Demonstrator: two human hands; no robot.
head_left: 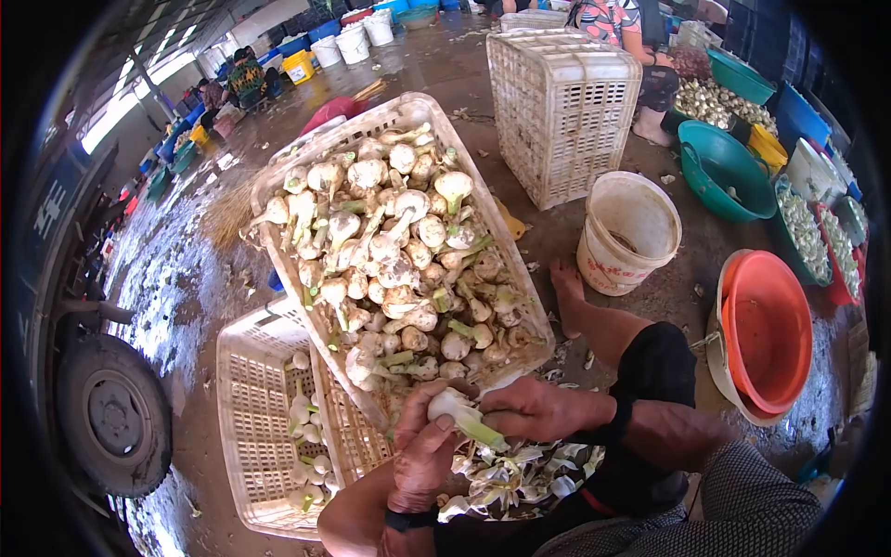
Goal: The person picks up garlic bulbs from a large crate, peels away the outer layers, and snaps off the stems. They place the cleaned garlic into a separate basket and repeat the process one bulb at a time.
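Note:
My left hand point(422, 446) is closed round a white garlic bulb point(450, 406) with a short green stem, at the lower middle of the view. My right hand point(529, 408) pinches the stem side of the same bulb, its fingers bent round the green end. Just beyond both hands, a tilted white crate point(520, 232) is heaped with dirty garlic bulbs point(394, 241) with cut stems. Below the hands lies a pile of peeled garlic skins point(529, 478). To the left, a lower crate point(243, 418) holds several cleaner white bulbs point(302, 413).
An upright crate stack point(566, 121) stands beyond the garlic. Right of it are a white bucket point(617, 241), a green basin point(719, 167) and red basins point(770, 325). A vehicle wheel point(113, 415) is at the left. Other people sit farther back, one at the upper right.

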